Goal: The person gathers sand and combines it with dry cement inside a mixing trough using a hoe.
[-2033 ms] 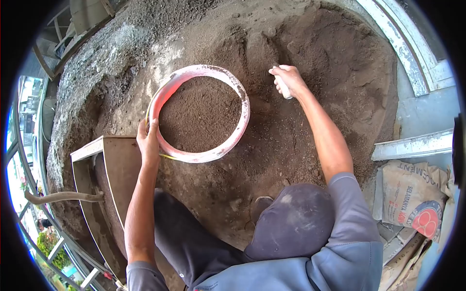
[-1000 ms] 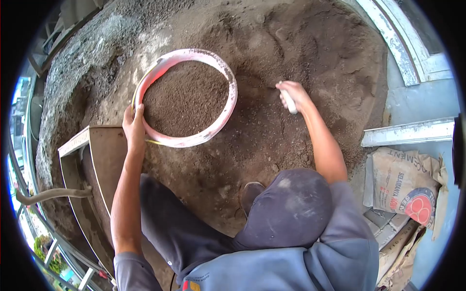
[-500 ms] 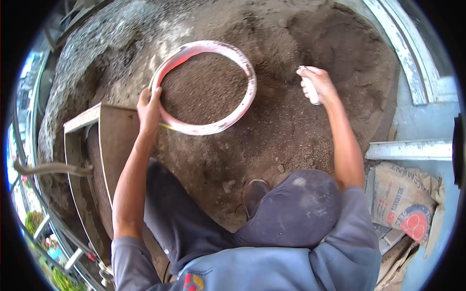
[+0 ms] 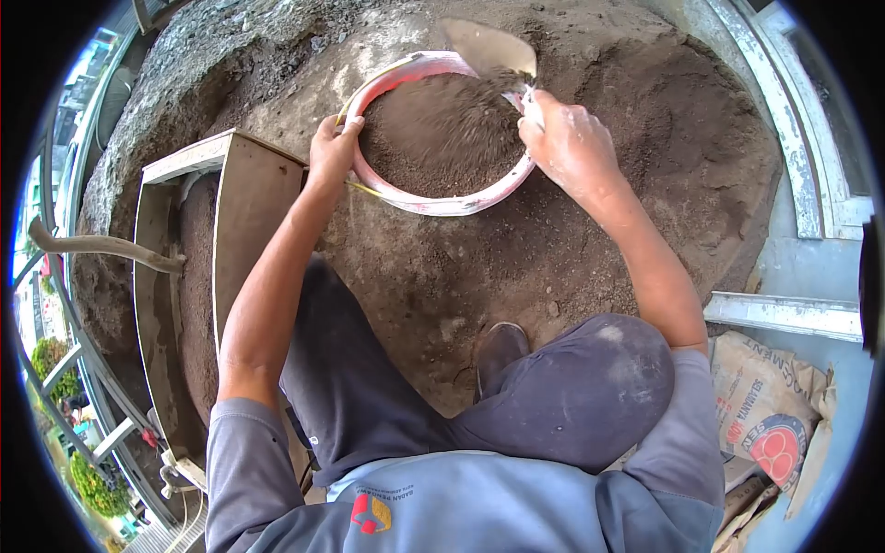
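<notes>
My left hand [image 4: 334,152] grips the left rim of a round pink-and-white sieve [image 4: 442,206]. Dark sandy soil [image 4: 433,134] lies inside the ring, partly blurred by motion. Closed around the white handle of a trowel [image 4: 490,48], my right hand [image 4: 573,143] is at the ring's right edge. The trowel blade is tilted above the far right rim, with soil dropping from it into the ring.
A wooden box [image 4: 230,184] holding soil stands at the left, with a curved stick [image 4: 101,242] across its side. A soil heap [image 4: 654,120] spreads behind and right. A torn cement bag [image 4: 765,396] lies at the lower right, below a metal beam [image 4: 784,315].
My right hand has moved left and up with the trowel, from the soil heap to the ring. The sieve, with my left hand on it, has shifted right and slightly up in view.
</notes>
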Available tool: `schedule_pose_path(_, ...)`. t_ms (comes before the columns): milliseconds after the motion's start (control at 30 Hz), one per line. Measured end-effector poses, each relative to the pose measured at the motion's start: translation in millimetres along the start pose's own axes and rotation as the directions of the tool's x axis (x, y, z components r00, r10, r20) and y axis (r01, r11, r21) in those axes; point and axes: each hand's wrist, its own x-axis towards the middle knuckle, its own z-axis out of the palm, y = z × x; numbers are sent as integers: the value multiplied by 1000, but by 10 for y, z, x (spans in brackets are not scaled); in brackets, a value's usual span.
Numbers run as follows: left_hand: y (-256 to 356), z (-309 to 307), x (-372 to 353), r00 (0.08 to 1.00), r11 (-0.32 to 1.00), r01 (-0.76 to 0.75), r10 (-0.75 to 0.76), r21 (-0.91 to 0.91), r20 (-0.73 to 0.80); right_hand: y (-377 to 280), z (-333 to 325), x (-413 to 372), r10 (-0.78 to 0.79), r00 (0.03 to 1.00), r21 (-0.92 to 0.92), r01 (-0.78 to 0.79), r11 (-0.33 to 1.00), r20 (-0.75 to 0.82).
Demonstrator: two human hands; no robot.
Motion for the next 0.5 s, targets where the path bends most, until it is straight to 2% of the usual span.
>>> schedule_pose_path(67, 39, -84, 31, 992, 992, 98, -90, -82, 89, 81, -121, -48, 159, 984, 84, -165, 983, 80)
schedule_pose_path(100, 223, -138, -83, 986, 988, 94, -75, -122, 151, 150, -252, -108, 213, 966, 62, -224, 973, 148)
schedule_pose_path(133, 86, -226, 66, 980, 995, 80, -67, -65, 190, 396, -202, -235, 240, 968, 90, -247, 965, 76)
schedule_pose_path(200, 216, -287, -28, 962, 964, 202, -163, -171, 220, 1048, 106, -574, 341, 938, 56, -338, 940, -65)
schedule_pose_path(233, 236, -293, -81, 976, 973, 168, -142, -157, 163, 1363, 253, -818, 497, 868, 185, -491, 851, 15)
schedule_pose_path(300, 273, -285, -238, 993, 988, 106, -99, -115, 58, 1625, 316, -1315, 706, 674, 312, -733, 604, 218)
schedule_pose_path(333, 397, -267, -335, 992, 954, 119, -102, -275, 75, 1762, 402, -1562, 754, 610, 316, -785, 532, 245)
schedule_pose_path(367, 615, -233, -461, 989, 895, 137, -104, -424, 101, 1863, 460, -1824, 754, 604, 287, -793, 537, 260)
schedule_pose_path(400, 903, -189, -590, 986, 811, 162, -108, -562, 129, 2280, 706, -2216, 686, 696, -43, -695, 718, 212)
schedule_pose_path(433, 1286, -142, -715, 942, 616, 330, -172, -715, 287, 2051, 575, -2315, 732, 657, -195, -706, 681, 178)
schedule_pose_path(467, 1409, -118, -671, 893, 543, 434, -155, -719, 422, 1811, 444, -2400, 767, 625, -339, -698, 631, 142)
schedule_pose_path(500, 1482, -77, -565, 828, 468, 536, -129, -702, 546, 1713, 324, -2478, 761, 626, -334, -691, 641, 167)
